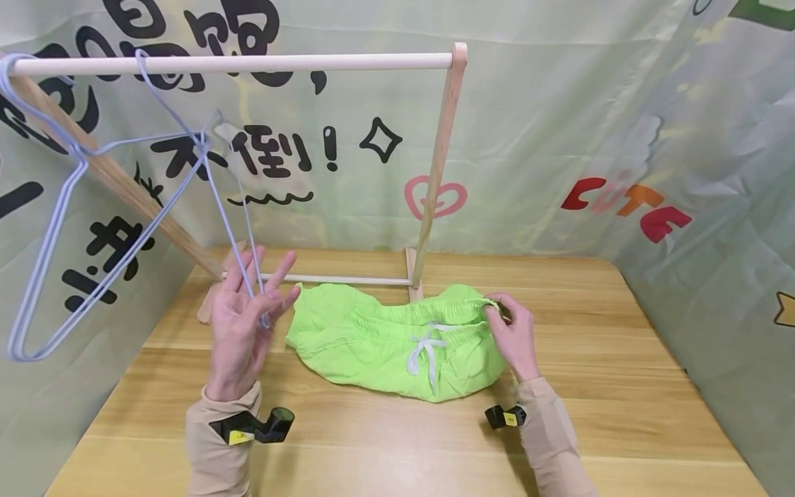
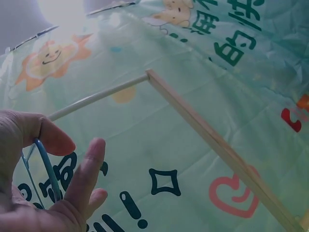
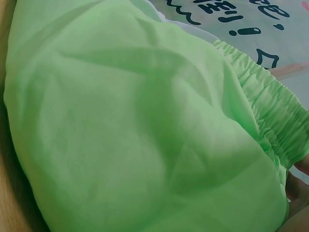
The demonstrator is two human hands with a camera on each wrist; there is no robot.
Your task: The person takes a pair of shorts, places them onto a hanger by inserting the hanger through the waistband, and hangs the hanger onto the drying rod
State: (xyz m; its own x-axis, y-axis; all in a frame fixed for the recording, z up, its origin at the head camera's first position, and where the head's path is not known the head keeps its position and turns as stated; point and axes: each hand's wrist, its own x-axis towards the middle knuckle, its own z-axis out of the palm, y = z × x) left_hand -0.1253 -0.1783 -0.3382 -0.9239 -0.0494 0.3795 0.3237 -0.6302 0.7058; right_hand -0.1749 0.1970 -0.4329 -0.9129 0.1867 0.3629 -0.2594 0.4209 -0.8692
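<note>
Bright green shorts point(image 1: 397, 345) with a gathered waistband and a white drawstring bow lie on the wooden table, waist opening facing up. At the right end of that waistband, my right hand point(image 1: 514, 335) pinches the edge between thumb and fingers. In the right wrist view the shorts point(image 3: 145, 121) fill most of the picture, and only a bit of the hand shows at the edge. My left hand point(image 1: 239, 321) holds the lower end of a pale blue-purple hanger point(image 1: 219, 197) by the thumb, other fingers spread. This hanger's hook is over the rack's rod.
A second pale hanger point(image 1: 52, 214) hangs at the far left of the white rod point(image 1: 298, 63). The rack's wooden upright point(image 1: 439, 166) stands behind the shorts. Printed cloth walls point(image 1: 528, 138) enclose the table point(image 1: 596, 386) at the back and sides.
</note>
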